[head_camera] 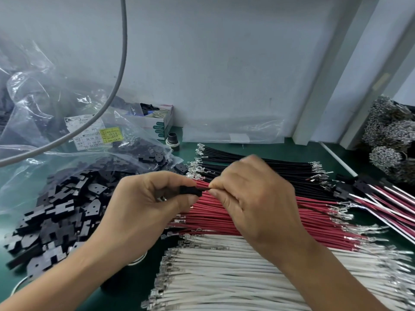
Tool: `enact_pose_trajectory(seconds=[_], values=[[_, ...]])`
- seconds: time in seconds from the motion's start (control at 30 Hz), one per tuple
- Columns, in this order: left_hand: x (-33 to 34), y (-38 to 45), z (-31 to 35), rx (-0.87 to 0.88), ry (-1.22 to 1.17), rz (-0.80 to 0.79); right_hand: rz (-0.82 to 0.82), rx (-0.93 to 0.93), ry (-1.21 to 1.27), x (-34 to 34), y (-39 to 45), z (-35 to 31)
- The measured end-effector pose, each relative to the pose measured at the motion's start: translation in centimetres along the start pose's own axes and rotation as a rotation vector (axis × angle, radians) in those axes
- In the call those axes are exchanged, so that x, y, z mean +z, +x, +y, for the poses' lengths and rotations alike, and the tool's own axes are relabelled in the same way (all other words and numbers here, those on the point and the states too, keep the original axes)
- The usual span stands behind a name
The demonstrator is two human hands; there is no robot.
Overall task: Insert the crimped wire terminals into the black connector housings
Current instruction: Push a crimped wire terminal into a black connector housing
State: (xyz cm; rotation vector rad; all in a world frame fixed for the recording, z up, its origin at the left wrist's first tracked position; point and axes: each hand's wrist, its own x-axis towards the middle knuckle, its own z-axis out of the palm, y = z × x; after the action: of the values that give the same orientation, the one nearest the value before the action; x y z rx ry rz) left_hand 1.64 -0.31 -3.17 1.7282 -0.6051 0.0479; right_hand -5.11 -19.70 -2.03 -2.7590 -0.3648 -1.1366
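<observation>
Left hand [143, 198] pinches black connector housing [190, 191]; right hand [251, 194], at 3 o'clock, pinches a wire [205, 188] at its mouth.

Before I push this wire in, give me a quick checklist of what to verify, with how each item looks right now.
1. Housing held firmly: ok. The left hand pinches the black connector housing between thumb and fingers.
2. Wire under control: ok. The right hand pinches a wire right at the housing's opening.
3. Wire lined up with the housing: ok, it runs roughly straight into it.
4. Terminal facing the correct way: cannot tell, fingers hide it.
5. Correct cavity chosen: cannot tell, too small and blurred.
6. Next wires ready: ok. Black wires, red wires and white wires lie sorted on the table.
</observation>
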Motion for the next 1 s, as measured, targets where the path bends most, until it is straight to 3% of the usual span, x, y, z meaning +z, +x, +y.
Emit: enact_pose_trajectory(seconds=[0.07,0.2,0.3,0.53,0.77,1.0], values=[[-0.1,0.2,-0.2,-0.004,-0.001,0.071,0.015,-0.028,-0.012,-0.4,-0.1,0.3],[-0.5,0.3,-0.8,-0.063,-0.006,0.121,-0.266,-0.035,-0.037,0.3,-0.9,-0.3],[-0.4,0.3,-1.0,-0.084,-0.048,0.111,-0.346,0.059,-0.026,1.1,-0.9,-0.4],[-0.3,0.5,-1.4,-0.079,-0.077,0.099,-0.309,0.228,0.097,1.2,-0.8,-0.5],[-0.5,0.5,-1.3,-0.069,-0.091,0.12,-0.288,0.262,0.142,0.6,-0.9,-0.2],[-1.4,1.1,-0.9,-0.273,-0.48,0.017,-0.123,0.286,0.391,-0.3,-0.6,0.7]])
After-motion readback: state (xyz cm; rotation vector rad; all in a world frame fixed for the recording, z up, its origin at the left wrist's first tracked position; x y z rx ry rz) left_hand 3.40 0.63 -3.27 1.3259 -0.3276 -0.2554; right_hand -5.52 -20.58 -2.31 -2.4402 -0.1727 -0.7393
